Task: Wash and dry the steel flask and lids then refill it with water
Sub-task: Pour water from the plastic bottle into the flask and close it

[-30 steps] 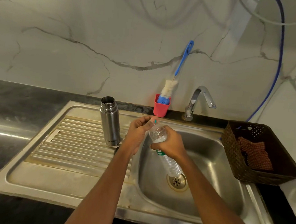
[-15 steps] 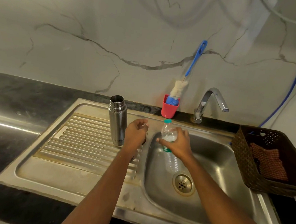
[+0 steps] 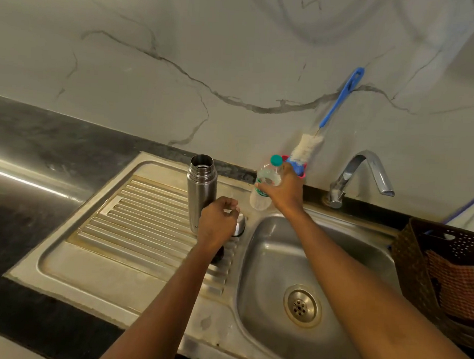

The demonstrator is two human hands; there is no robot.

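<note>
The steel flask (image 3: 201,188) stands upright and uncapped on the ribbed drainboard (image 3: 144,218). My left hand (image 3: 218,224) hovers with curled fingers just right of the flask, over a steel lid (image 3: 240,226) that peeks out beside it. I cannot tell whether the hand grips the lid. A dark lid (image 3: 217,257) lies partly hidden under my left wrist. My right hand (image 3: 283,192) holds a clear plastic water bottle (image 3: 264,190) with a teal cap, upright at the sink's back rim.
A red holder (image 3: 302,174) with a blue-handled bottle brush (image 3: 339,101) stands behind the bottle. The tap (image 3: 365,170) is off over the basin (image 3: 364,256). A brown basket (image 3: 417,246) with a cloth (image 3: 459,287) sits to the right. Dark counter (image 3: 38,145) lies to the left.
My right hand carried the capped bottle from over the basin up to the back rim. My left hand left the bottle cap and dropped to the lid beside the flask.
</note>
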